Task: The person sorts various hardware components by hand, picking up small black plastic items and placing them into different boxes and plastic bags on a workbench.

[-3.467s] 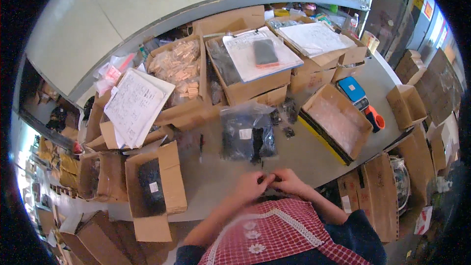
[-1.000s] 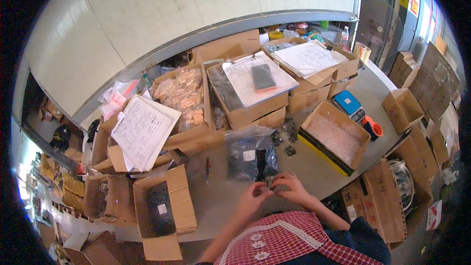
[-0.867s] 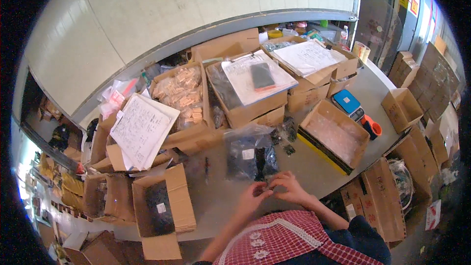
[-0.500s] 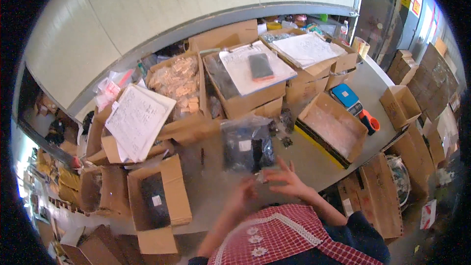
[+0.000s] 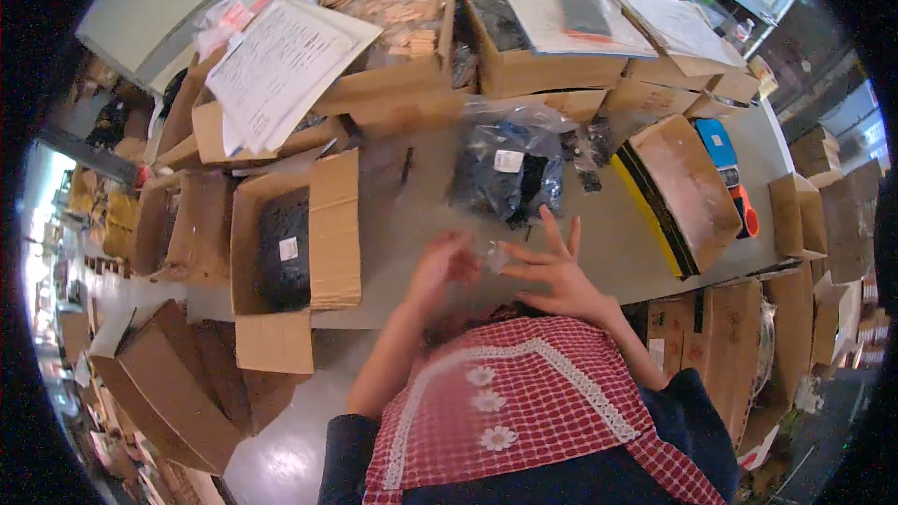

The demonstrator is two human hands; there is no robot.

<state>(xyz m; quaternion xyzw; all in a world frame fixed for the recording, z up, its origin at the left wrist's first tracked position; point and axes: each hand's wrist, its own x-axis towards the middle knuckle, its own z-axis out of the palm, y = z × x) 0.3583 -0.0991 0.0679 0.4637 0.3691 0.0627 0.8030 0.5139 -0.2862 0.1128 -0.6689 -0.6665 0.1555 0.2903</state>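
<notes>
Hands meet over our table [image 5: 393,252]: left hand [image 5: 441,264] and right hand [image 5: 552,266] pinch a small clear bag [image 5: 496,257] together, right fingers splayed, near the black bag [image 5: 510,173].

Your hands have parted a little since half a second ago: your right hand [image 5: 554,266] now spreads its fingers wide, pinching a small clear piece [image 5: 497,256] that was hidden between both hands before. Your left hand [image 5: 444,260] has drawn back toward nine o'clock and blurs. The clear bag of dark parts [image 5: 510,166] now sits at twelve o'clock from your hands, nearer than before.
</notes>
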